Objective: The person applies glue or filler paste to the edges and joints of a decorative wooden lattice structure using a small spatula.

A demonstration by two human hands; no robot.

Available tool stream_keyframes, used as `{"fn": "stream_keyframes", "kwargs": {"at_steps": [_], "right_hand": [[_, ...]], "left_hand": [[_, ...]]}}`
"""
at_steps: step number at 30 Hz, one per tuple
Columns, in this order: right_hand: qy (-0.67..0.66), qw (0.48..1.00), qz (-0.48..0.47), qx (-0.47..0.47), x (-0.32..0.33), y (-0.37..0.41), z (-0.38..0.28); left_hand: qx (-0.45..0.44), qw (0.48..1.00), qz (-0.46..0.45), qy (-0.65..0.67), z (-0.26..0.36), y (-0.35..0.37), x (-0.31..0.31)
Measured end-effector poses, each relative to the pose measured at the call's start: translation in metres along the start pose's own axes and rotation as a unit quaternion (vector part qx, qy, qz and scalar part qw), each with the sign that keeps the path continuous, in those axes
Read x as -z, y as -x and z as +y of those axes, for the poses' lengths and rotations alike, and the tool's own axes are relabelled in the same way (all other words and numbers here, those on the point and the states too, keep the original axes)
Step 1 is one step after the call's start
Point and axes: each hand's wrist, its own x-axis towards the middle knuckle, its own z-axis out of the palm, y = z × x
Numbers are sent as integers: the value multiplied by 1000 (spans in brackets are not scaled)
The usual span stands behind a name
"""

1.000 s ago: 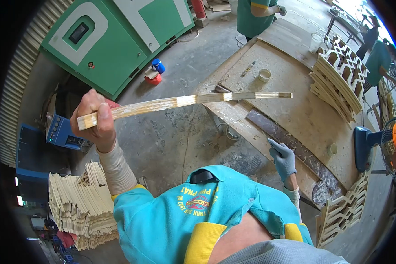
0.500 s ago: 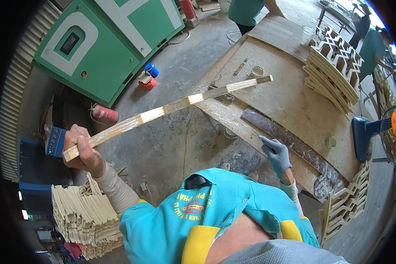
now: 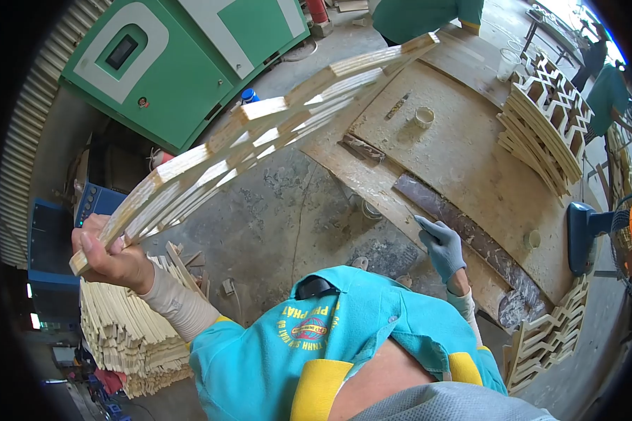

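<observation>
A zigzag wooden lattice panel (image 3: 263,109) slants up from the lower left to the far table edge, several wavy slats joined with gaps between them. My left hand (image 3: 112,258), bare, is closed around its near end. My right hand (image 3: 442,247), in a grey glove, is over the near edge of the worktable (image 3: 463,147). Its fingers are bent together, with a thin dark tip showing past them; what it holds is too small to make out. The panel hides part of the floor and the table's far left corner.
Several lattice panels (image 3: 541,140) are stacked at the table's right, near a tub (image 3: 424,117). A fan (image 3: 590,231) stands at right, with more panels (image 3: 548,340) below. Wooden pieces (image 3: 130,330) are piled at lower left. Co-workers (image 3: 418,19) stand beyond the table.
My left hand has moved left and down. The panel, seen edge-on before, has tilted and lifted so its slats and gaps show. My right hand has hardly moved.
</observation>
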Motion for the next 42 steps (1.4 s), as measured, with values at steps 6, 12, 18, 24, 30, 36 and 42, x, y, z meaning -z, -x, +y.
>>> {"fn": "stream_keyframes", "kwargs": {"at_steps": [6,12,18,24,30,36,42], "right_hand": [[-13,1000,-8,-5,-2,-6,-8],[8,999,38,15,0,-8,-20],[-59,997,38,31,-1,-8,-16],[131,986,95,51,-11,-7,14],[236,967,87,-42,-29,-27,20],[314,940,71,-110,-48,-59,35],[236,966,-41,-101,-45,-49,16]], "left_hand": [[39,999,33,7,8,0,1],[104,992,36,61,8,12,-9],[172,979,12,105,6,38,-38],[259,957,-70,107,2,88,-75],[265,951,-112,113,-4,101,-83],[235,955,-143,112,18,99,-92],[226,954,-172,99,38,97,-95]]}}
